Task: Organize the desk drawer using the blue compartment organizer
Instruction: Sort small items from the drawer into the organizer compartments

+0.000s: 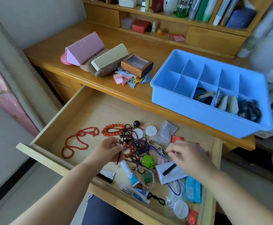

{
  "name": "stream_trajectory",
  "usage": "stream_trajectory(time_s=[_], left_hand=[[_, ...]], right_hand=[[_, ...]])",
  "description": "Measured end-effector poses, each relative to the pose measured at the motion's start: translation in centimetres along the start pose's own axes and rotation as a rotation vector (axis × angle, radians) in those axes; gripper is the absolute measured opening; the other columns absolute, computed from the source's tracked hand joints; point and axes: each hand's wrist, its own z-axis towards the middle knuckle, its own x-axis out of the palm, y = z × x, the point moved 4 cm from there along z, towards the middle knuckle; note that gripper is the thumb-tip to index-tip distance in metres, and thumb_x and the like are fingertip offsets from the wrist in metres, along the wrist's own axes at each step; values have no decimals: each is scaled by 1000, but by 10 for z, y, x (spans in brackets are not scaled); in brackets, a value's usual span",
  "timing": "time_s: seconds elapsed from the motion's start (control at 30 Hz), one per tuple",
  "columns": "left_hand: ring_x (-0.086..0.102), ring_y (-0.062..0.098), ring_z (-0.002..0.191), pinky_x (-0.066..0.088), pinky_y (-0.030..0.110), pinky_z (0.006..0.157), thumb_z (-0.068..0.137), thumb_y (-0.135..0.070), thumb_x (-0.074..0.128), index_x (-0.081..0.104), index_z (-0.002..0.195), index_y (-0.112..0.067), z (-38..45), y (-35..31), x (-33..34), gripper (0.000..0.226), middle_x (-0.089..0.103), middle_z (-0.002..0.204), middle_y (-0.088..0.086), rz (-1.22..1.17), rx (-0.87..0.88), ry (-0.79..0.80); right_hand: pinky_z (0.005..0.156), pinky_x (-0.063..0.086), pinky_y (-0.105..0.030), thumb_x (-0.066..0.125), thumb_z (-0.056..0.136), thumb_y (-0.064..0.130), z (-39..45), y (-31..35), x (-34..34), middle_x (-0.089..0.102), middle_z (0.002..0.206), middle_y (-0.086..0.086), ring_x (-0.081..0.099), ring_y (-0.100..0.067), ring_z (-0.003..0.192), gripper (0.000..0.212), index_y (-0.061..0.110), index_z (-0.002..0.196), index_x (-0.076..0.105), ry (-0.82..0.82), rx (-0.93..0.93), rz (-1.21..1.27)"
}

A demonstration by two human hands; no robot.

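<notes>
At 2 o'clock on the tabletop I see the blue compartment organizer (168,93), rigid plastic: three near cells hold dark bits, rest bare. Wooden drawer (87,111) holds tangled beads. Left hand (109,150) fingers pinch a dark cord (118,157); right hand (189,155) fingers pinched, contents unclear.

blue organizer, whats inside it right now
In the blue organizer, three near-row compartments on the right hold things: dark round items, pale flat pieces, and dark small items. The other compartments look empty. The near wall hides the bottoms.
</notes>
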Motion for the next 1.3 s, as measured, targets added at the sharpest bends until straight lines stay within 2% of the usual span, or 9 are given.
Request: stream_trajectory(time_s=[0.17,0.37,0.57,0.67,0.73,0.83,0.93,1.13,1.3], left_hand=[[40,13,42,34,22,39,95,2,39,43,83,-7,-6,-19,42,15,53,65,11,-412,40,59],[38,12,42,31,21,39,100,-11,40,53,88,-4,-9,-12,59,19,50,62,7,-422,9,-18],[58,19,53,49,30,53,102,-20,38,59,99,-4,-18,-14,78,26,68,68,11,-198,49,-22],[69,28,71,57,33,65,102,-17,36,54,93,0,-20,-15,105,27,73,81,17,-233,32,56],[71,27,83,56,32,74,102,-16,36,53,90,-2,-17,-12,129,25,74,88,14,-213,5,128],[61,25,79,46,34,74,98,-13,41,53,84,-5,-8,0,149,20,66,86,13,-84,-77,93],[50,17,68,41,28,68,96,-20,49,64,87,-1,-5,-3,143,26,59,74,8,55,5,9],[65,29,83,53,32,72,100,-21,45,73,96,-5,-29,-50,159,32,70,97,25,-379,94,159],[69,14,69,51,17,57,99,-19,45,70,95,-7,-51,-113,154,28,73,80,11,-311,337,47]], right_hand=[[87,40,-28,48,87,9,-21,-39,72,53,117,6,48,-16,111,41,26,122,62,409,112,-129],[71,21,-28,52,88,24,-25,-46,78,49,111,3,46,-19,107,18,19,104,57,343,74,-291],[74,36,-32,42,96,19,-29,-47,82,53,121,-5,53,-23,105,31,12,126,45,300,118,-429],[48,41,-22,87,52,21,-28,-35,78,64,71,-4,62,-16,58,42,11,87,66,278,115,-451],[36,28,-20,91,32,15,-26,-31,71,55,47,1,54,-13,38,47,16,69,62,203,175,-393],[52,32,-32,54,92,22,-29,-40,66,57,71,5,55,-18,60,10,20,96,45,77,437,-88],[61,43,-32,46,98,25,-31,-46,52,58,73,2,56,-16,66,11,21,88,49,-152,633,426],[57,52,-24,63,90,21,-15,-13,10,69,72,-4,66,-13,67,12,17,78,62,-281,556,796],[67,54,-28,62,90,19,-6,4,-41,72,74,2,68,-16,71,18,24,75,70,-307,377,837]])
